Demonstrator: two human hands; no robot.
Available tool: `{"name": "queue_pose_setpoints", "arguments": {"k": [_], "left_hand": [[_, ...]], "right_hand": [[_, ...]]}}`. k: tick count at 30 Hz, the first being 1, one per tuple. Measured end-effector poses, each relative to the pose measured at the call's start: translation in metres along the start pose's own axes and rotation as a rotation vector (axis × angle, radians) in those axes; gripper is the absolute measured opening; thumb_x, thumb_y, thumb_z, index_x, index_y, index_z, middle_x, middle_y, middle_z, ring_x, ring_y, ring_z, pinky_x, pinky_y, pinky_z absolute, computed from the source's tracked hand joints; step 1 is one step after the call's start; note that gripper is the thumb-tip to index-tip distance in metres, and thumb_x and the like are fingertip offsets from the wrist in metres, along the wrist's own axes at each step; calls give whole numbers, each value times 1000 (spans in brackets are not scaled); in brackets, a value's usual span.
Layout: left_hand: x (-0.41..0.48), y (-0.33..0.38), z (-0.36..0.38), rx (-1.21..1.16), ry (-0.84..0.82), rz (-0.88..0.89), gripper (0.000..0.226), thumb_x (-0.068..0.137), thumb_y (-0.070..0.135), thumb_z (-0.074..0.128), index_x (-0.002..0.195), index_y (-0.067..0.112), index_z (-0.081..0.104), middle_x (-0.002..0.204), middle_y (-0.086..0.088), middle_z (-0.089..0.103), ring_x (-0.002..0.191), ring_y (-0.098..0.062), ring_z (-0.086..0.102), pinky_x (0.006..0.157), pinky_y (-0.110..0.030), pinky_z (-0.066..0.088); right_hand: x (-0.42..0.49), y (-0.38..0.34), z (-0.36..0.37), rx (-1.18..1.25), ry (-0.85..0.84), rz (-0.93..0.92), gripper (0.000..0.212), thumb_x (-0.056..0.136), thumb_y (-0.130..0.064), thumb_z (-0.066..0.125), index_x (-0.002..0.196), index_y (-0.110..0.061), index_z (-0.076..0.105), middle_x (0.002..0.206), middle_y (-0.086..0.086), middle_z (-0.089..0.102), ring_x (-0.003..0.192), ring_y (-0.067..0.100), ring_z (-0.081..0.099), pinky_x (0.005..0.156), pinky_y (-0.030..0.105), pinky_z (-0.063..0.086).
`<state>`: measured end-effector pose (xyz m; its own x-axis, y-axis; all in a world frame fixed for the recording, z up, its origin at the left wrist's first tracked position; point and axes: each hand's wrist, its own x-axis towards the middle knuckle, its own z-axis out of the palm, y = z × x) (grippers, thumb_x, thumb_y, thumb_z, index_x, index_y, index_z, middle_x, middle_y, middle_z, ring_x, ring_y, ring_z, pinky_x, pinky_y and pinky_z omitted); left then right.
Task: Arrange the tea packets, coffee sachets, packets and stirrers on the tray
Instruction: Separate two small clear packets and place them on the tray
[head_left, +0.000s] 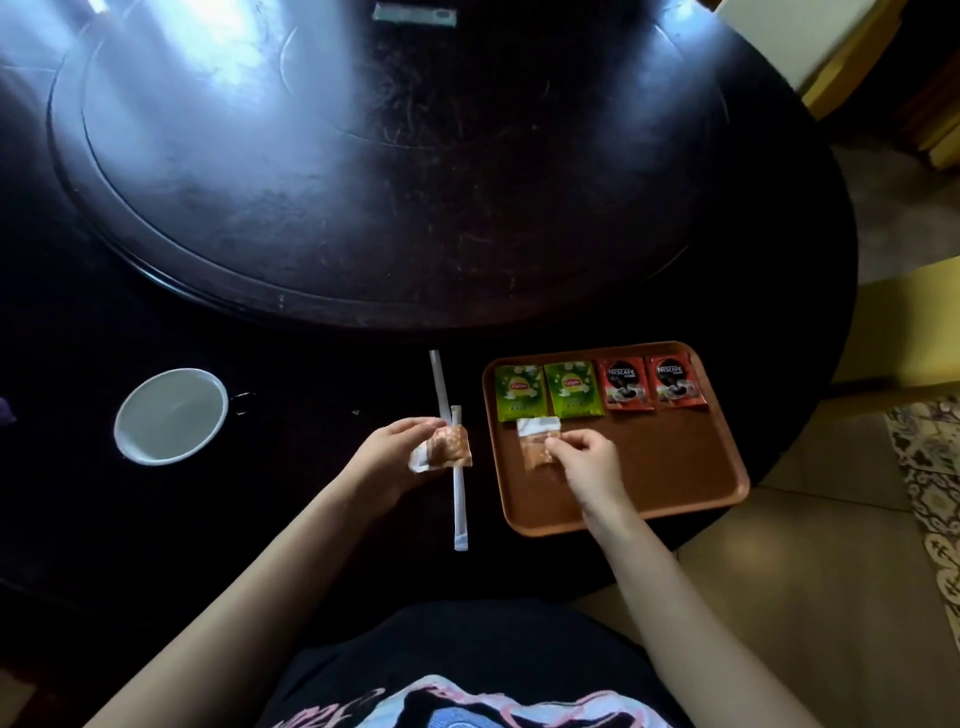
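Your right hand (587, 457): grip pinched on clear packet of brown granules (540, 441), packet lying on brown tray (675, 478), front-left area, just below green tea packets. Your left hand (395, 457): grip closed around second brown packet (447, 447), held above dark worktop (311, 467), left of tray. Tray's far row, left to right: two green tea packets (548, 391), two red coffee sachets (652, 383). Two white wrapped stirrers (458, 499) lie on worktop between your hands. White cup (171, 415) stands well left.
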<state>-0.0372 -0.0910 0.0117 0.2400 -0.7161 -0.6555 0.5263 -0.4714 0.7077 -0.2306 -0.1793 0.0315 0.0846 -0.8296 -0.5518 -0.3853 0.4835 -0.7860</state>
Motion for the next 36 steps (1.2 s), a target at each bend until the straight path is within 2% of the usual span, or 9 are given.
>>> {"name": "queue_pose_setpoints", "arguments": {"k": [4, 6, 9, 17, 23, 27, 29, 33, 36], "left_hand": [[-5, -4, -3, -86, 45, -60, 26, 83, -6, 50, 99, 9, 64, 92, -8, 67, 78, -18, 66, 54, -20, 56], [-6, -5, 0, -117, 92, -73, 26, 84, -6, 49, 95, 12, 63, 94, -8, 66, 82, -18, 64, 53, -19, 56], [-5, -8, 3, -139, 124, -73, 24, 85, -4, 49, 94, 14, 63, 95, -5, 65, 82, -16, 64, 54, -18, 55], [0, -11, 7, -199, 106, -101, 24, 84, -2, 51, 96, 14, 65, 92, -5, 68, 76, -13, 66, 54, -18, 54], [3, -15, 11, -290, 88, -134, 22, 82, -4, 54, 92, 11, 66, 71, -1, 76, 67, -9, 71, 52, -19, 55], [3, -17, 15, -331, 69, -122, 20, 79, -7, 57, 90, 7, 66, 72, -5, 76, 68, -13, 72, 54, -20, 56], [1, -18, 20, -313, 61, -125, 20, 77, -8, 59, 89, 7, 66, 71, -6, 76, 68, -14, 72, 54, -21, 56], [-4, -18, 39, -298, -53, -143, 21, 74, -8, 60, 85, 8, 67, 74, -6, 74, 70, -15, 72, 56, -23, 57], [-9, -17, 55, -203, -135, -90, 18, 75, -7, 60, 84, 6, 67, 77, -6, 71, 72, -14, 71, 60, -22, 57]], "right_hand": [[1, 23, -3, -140, -18, 66, 5, 80, -2, 60, 82, -6, 58, 84, 12, 64, 70, 19, 58, 58, 24, 45], [-1, 32, 3, -215, 7, 50, 3, 79, -7, 63, 79, -7, 60, 91, 14, 66, 83, 26, 62, 70, 34, 53], [-1, 38, 6, -482, 81, -50, 10, 78, -19, 65, 79, -9, 63, 103, 11, 61, 99, 29, 55, 88, 38, 48], [-10, 43, 3, -691, 42, -180, 15, 83, -27, 61, 84, -13, 57, 97, 6, 62, 93, 25, 56, 78, 34, 47], [-10, 42, -1, -791, -2, -166, 19, 86, -33, 57, 82, -16, 49, 92, 6, 63, 82, 23, 54, 65, 28, 38], [-13, 39, -4, -846, 6, -209, 20, 84, -32, 59, 87, -16, 48, 96, 5, 62, 86, 23, 56, 71, 31, 43], [-14, 35, -5, -787, 9, -226, 20, 82, -26, 63, 91, -14, 51, 99, 6, 60, 92, 23, 56, 73, 31, 43], [-19, 8, 6, -271, -161, -221, 22, 85, -29, 61, 97, -11, 60, 98, 6, 66, 87, 19, 62, 75, 30, 51], [-22, -2, 10, -155, -227, -220, 17, 86, -21, 60, 100, -10, 63, 94, 5, 68, 87, 17, 64, 74, 23, 51]]}}
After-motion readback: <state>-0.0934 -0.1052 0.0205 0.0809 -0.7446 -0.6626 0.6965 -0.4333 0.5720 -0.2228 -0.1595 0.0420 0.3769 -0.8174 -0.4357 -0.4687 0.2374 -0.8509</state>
